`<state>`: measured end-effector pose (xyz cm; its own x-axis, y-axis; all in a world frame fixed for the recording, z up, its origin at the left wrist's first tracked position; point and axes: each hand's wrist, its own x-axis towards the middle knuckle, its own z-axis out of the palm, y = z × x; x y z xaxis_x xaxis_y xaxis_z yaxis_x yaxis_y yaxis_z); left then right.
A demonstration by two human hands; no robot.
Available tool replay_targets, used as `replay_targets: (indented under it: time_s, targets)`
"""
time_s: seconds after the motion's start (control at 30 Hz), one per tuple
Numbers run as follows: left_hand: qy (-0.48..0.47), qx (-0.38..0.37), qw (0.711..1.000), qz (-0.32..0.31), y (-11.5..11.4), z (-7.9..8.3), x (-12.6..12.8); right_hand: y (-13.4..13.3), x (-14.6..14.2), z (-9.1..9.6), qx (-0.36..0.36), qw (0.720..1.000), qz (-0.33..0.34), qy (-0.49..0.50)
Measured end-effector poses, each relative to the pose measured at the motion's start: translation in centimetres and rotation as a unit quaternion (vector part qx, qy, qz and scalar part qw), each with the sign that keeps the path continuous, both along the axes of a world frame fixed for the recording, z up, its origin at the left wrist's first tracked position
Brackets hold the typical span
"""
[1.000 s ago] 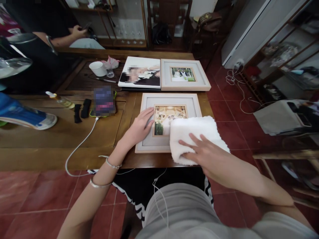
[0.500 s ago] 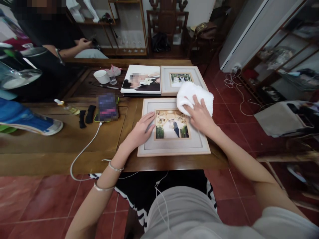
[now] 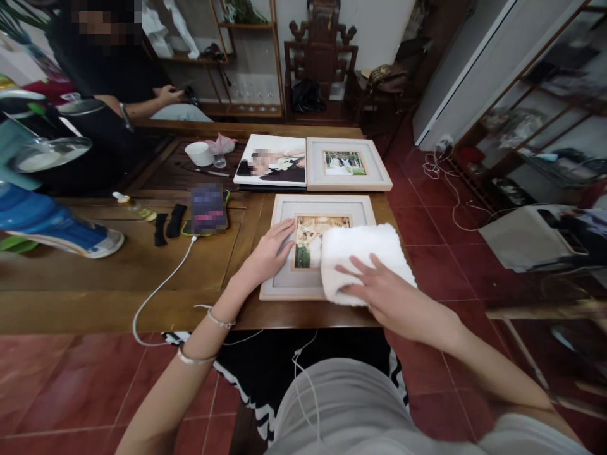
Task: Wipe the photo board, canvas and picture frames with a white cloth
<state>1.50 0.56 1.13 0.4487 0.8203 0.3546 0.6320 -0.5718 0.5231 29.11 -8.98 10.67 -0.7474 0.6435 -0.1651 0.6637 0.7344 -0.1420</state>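
Note:
A light wooden picture frame with a photo lies flat on the brown wooden table in front of me. My left hand rests flat on the frame's left side, fingers stretched out. My right hand presses flat on a folded white towel that covers the frame's right half.
Behind lie a second framed photo and an open photo album. A phone on a white cable, a small bottle, a white cup and a blue shoe are at the left. A person in black sits beyond the table.
My right hand pushed the towel up to the frame's far right corner, then drew it back down over the frame's right half. My left hand stayed on the frame.

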Motion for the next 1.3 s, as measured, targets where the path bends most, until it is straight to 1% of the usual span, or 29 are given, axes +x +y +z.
replay_targets:
  time_s: [0.07,0.1,0.13,0.2,0.3,0.4,0.47,0.57,0.63,0.7,0.77,0.83,0.9,1.0,1.1,1.17,1.23,1.3]
  targets:
    - [0.000,-0.002,1.000,0.000,0.0,0.0,0.0,-1.6,0.3,0.9,-0.037,0.999,0.014,0.013]
    - [0.000,-0.003,1.000,-0.001,0.0,0.0,0.0,-2.0,0.4,1.0,-0.049,0.998,0.018,0.020]
    - [0.000,-0.003,1.000,-0.002,0.0,0.0,0.0,-2.0,0.4,1.0,-0.055,0.998,0.017,0.028]
    - [0.002,-0.001,1.000,-0.004,0.0,0.0,-0.1,-1.2,0.3,0.2,-0.047,0.998,0.008,0.042]
    - [0.005,0.002,1.000,-0.006,0.0,-0.2,-0.2,1.7,-0.3,-2.0,0.003,0.998,-0.007,0.056]
    - [0.007,0.003,1.000,-0.010,0.1,-0.2,-0.3,5.3,-0.6,-4.0,0.092,0.993,-0.043,0.059]
    - [0.008,0.003,1.000,-0.013,0.1,-0.2,-0.3,7.7,-0.6,-4.8,0.142,0.986,-0.069,0.058]
    - [0.007,0.004,1.000,-0.013,0.2,-0.1,-0.4,10.7,-0.6,-5.1,0.177,0.978,-0.094,0.057]
    - [0.005,0.001,1.000,-0.010,0.2,-0.1,-0.4,12.2,-0.7,-5.0,0.190,0.974,-0.108,0.057]
    - [0.001,-0.002,1.000,-0.007,0.2,-0.1,-0.4,13.0,-1.0,-4.9,0.196,0.972,-0.116,0.051]
    - [-0.003,-0.005,1.000,-0.005,0.2,-0.1,-0.3,13.2,-1.2,-4.8,0.192,0.973,-0.123,0.040]
    - [-0.010,-0.005,1.000,-0.003,0.2,-0.1,-0.2,12.4,-1.4,-4.7,0.178,0.976,-0.121,0.029]
    - [-0.014,-0.002,1.000,-0.002,0.2,-0.2,-0.1,10.8,-1.6,-4.4,0.153,0.983,-0.103,0.021]
    - [-0.014,0.005,1.000,0.002,0.2,-0.2,0.1,6.9,-1.6,-3.2,0.098,0.993,-0.062,0.020]
    - [-0.010,0.007,1.000,0.006,0.1,-0.2,0.2,2.2,-1.4,-1.3,0.029,0.999,-0.028,0.025]
    - [-0.007,0.004,1.000,0.007,0.1,-0.1,0.2,-0.3,-1.3,0.0,-0.007,1.000,-0.017,0.024]
    - [-0.003,0.002,1.000,0.006,0.1,-0.1,0.2,-1.8,-1.3,0.8,-0.028,0.999,-0.014,0.026]
    - [0.001,0.002,1.000,0.000,0.1,-0.1,0.1,-1.9,-1.4,0.6,-0.035,0.999,-0.012,0.035]
